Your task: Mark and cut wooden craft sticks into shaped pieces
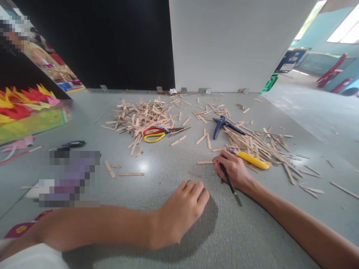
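Observation:
My right hand (232,170) is closed around a slim black pen (228,180), whose rear end points back towards me. From under its fingertips a flat wooden stick (204,162) pokes out to the left; whether the fingers pinch it cannot be made out. Nearer to me, my left hand (183,213) is held palm down above the table, fingers curled under and the palm hidden. A yellow utility knife (252,160) lies just past my right hand, against a heap of wooden strips (246,142). Blue-handled pliers (222,125) rest at that heap's far left.
Red and yellow scissors (155,133) lie by a larger pile of sticks (146,116). A black and white upright board (218,45) stands at the back. On the left are a box of paper flames (30,119), a dark object (73,145) and a blurred-out item (71,179).

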Demonstrator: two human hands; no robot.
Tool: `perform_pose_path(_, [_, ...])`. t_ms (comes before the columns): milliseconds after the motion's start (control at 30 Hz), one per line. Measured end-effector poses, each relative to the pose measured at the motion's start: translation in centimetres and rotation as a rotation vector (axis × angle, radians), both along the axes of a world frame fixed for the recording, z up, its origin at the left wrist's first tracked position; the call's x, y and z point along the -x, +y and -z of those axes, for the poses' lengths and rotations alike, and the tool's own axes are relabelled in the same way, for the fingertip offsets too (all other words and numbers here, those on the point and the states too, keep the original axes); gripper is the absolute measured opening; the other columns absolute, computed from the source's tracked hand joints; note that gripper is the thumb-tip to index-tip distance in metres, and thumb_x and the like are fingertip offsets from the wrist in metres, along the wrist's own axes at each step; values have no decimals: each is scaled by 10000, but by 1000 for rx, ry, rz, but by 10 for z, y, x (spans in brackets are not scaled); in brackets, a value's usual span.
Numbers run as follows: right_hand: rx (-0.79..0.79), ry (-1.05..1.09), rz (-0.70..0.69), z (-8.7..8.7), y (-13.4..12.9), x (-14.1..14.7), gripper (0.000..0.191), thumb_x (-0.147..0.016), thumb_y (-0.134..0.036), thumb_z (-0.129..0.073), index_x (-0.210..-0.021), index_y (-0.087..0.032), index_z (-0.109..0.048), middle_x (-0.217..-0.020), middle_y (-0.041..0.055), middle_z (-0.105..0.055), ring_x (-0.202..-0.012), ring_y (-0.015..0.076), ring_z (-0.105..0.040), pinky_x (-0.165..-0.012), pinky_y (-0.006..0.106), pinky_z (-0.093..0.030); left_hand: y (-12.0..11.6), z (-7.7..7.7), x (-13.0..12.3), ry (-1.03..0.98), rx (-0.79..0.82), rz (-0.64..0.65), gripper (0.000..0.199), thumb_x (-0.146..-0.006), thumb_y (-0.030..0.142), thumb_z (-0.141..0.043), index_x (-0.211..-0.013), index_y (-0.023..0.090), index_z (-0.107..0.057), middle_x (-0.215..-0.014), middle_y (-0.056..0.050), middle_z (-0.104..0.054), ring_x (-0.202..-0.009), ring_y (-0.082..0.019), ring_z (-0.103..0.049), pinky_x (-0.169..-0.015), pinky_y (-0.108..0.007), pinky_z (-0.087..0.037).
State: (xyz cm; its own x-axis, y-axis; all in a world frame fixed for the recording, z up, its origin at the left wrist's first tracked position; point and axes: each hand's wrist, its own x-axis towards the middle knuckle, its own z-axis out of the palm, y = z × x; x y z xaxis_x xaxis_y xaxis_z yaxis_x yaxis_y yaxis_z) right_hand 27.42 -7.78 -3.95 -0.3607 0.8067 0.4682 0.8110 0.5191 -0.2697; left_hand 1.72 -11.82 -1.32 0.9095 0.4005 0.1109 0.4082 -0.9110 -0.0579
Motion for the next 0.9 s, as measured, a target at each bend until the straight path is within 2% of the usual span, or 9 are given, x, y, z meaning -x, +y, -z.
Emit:
perform_pose_path(67, [-2, 5, -2, -1, 0, 0, 300, -1014, -160, -503, -800, -212, -706, -819, 54, -623, -677, 176, -596, -605, 284, -482, -15, -7, 3, 109, 20, 14, 131, -923, 53, -647, -1017, 131, -694, -1056, -142, -750, -903, -276, -742, -725, -367, -606])
perform_pose_path(167, [5, 3, -27, -4, -1, 1, 298, -978, -123, -503, -740, -214, -659, -781, 35, -592, -625, 163, -561, -589, 282, -477, -23, -28, 6, 299, 150, -28, 159, -904, 36, -700, -1026, 139, -703, -945, -117, -764, -808, -267, -758, -609, -330, -566])
perform_pose_path(267, [12, 1, -49, -5, -2, 0, 317, -975, -98, -487, -718, -213, -632, -763, 26, -577, -595, 151, -537, -584, 276, -474, -17, -51, 6, 530, 321, -90, 225, -881, 32, -748, -1089, 116, -731, -856, -98, -774, -701, -247, -758, -557, -308, -518])
perform_pose_path(300, [12, -1, -56, -6, -2, 0, 326, -983, -98, -483, -714, -212, -629, -761, 27, -578, -600, 152, -543, -592, 276, -477, -13, -57, 5, 578, 380, -69, 276, -845, 41, -788, -1108, 109, -735, -868, -93, -779, -697, -242, -758, -577, -310, -527])
perform_pose_path(367, [7, -8, -70, -6, -1, 0, 337, -1001, -107, -483, -718, -211, -632, -760, 34, -591, -620, 159, -564, -628, 283, -496, -4, -63, 5, 651, 497, -26, 559, -620, 59, -953, -1131, 73, -727, -878, -93, -787, -674, -248, -748, -573, -317, -540])
perform_pose_path(433, [-4, -20, -81, -6, -1, 0, 333, -1016, -125, -484, -738, -207, -647, -767, 47, -610, -643, 170, -586, -672, 300, -517, 2, -62, 5, 649, 518, 47, 675, -536, 37, -980, -1159, 55, -718, -824, -90, -781, -632, -259, -733, -534, -325, -519])
perform_pose_path(533, [-24, -42, -85, -7, 0, 0, 312, -1029, -147, -481, -789, -201, -673, -787, 63, -635, -661, 179, -600, -700, 314, -529, 8, -56, 9, 598, 506, 92, 603, -547, 17, -947, -1106, 71, -730, -722, -79, -749, -563, -260, -701, -502, -331, -491])
perform_pose_path(767, [-32, -72, -82, -8, -1, 1, 307, -1022, -147, -486, -791, -203, -680, -791, 51, -621, -647, 166, -586, -696, 301, -519, 16, -44, 20, 339, 512, -22, 251, -757, 12, -797, -911, 163, -668, -804, -42, -735, -627, -201, -720, -577, -267, -504])
perform_pose_path(900, [-36, -73, -78, -5, 0, 1, 285, -1025, -162, -506, -820, -198, -702, -806, 56, -617, -660, 175, -588, -711, 316, -516, 18, -49, 19, 411, 552, -28, 342, -719, -41, -764, -988, 153, -680, -847, -50, -753, -679, -226, -752, -598, -274, -524])
